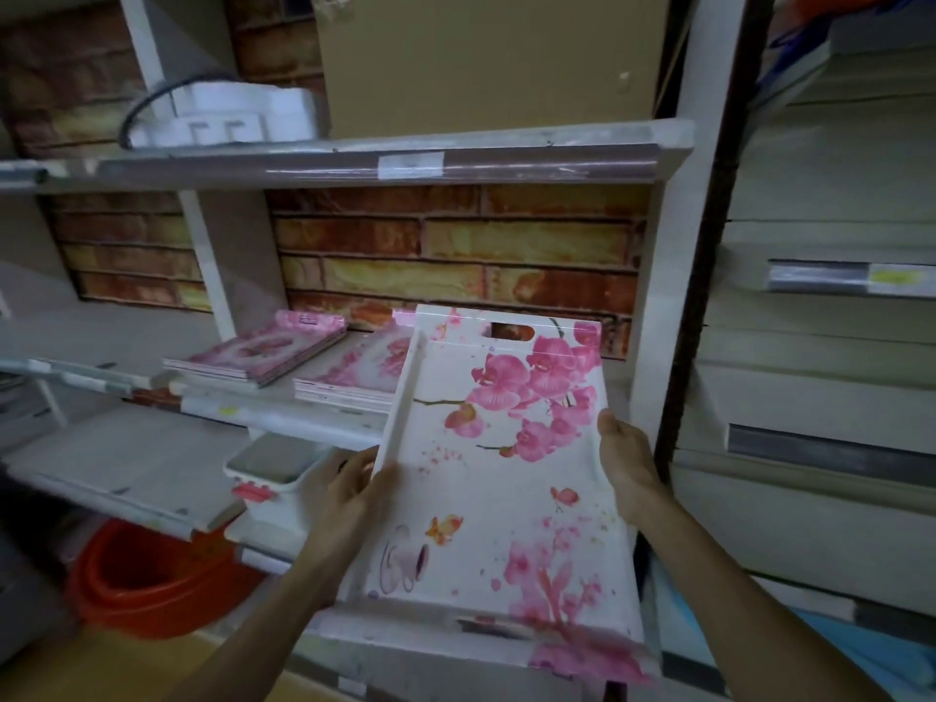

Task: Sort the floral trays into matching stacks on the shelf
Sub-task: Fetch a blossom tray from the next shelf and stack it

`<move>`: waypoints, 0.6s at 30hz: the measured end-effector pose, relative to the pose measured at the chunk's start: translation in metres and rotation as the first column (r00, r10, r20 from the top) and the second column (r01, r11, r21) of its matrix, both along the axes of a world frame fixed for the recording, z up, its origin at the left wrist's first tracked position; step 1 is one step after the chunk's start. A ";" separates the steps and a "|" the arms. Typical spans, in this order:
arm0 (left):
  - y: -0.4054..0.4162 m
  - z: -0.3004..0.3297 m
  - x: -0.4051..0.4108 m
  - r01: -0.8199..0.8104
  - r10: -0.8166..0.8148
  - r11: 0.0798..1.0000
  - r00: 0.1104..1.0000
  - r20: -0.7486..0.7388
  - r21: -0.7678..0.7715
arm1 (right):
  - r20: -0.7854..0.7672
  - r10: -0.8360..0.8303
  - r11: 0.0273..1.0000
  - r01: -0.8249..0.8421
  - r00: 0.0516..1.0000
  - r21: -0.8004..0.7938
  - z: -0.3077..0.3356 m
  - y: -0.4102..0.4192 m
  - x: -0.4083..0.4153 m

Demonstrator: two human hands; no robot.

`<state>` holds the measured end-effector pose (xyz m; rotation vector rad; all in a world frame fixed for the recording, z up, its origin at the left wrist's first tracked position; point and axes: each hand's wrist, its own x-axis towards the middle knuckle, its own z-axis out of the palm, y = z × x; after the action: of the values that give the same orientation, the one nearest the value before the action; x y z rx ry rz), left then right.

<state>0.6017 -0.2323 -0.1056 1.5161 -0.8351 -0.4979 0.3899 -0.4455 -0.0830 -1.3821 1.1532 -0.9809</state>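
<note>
A shop storeroom: white shelves (pixel 405 159) with price-label strips (pixel 411 165) at centre, stacked floral trays (pixel 263 354) mid-left, cardboard box (pixel 486 58) up top.

two bare forearms — no sleeves, no gloves, no rings or watch showing — left hand (pixel 354 483), right hand (pixel 628 463).

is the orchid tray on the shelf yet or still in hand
In hand. Both hands, left hand and right hand, grip the side rims of the orchid tray, held tilted in front of the shelf stacks.
</note>
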 end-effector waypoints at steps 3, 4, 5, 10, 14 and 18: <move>0.003 0.005 0.023 -0.007 0.007 1.000 1.000 0.023 0.010 | -0.015 0.016 1.000 -0.016 1.000 -0.002 0.007 -0.002 0.030; 0.001 0.007 0.032 -0.017 0.017 1.000 0.999 0.031 0.015 | -0.015 0.027 1.000 -0.027 1.000 -0.002 0.010 -0.004 0.039; 0.000 0.009 0.041 -0.033 0.033 0.999 0.999 0.035 0.025 | -0.015 0.030 1.000 -0.030 0.999 -0.003 0.013 -0.007 0.049; -0.018 0.020 0.091 -0.055 0.055 0.998 0.998 0.029 0.013 | -0.022 0.015 0.999 -0.016 1.000 -0.040 0.021 -0.030 0.104; -0.040 0.030 0.137 -0.078 0.078 0.997 0.995 0.057 -0.005 | -0.012 0.019 0.998 -0.020 1.000 -0.054 0.028 -0.050 0.152; -0.068 0.041 0.187 -0.081 0.080 0.997 0.994 0.070 0.010 | 0.019 -0.003 0.996 0.004 1.000 -0.088 0.037 -0.079 0.199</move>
<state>0.7887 -0.3002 -0.0642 1.5801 -0.8218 -0.3940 0.5887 -0.5244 -0.0458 -1.4384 1.1101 -1.0559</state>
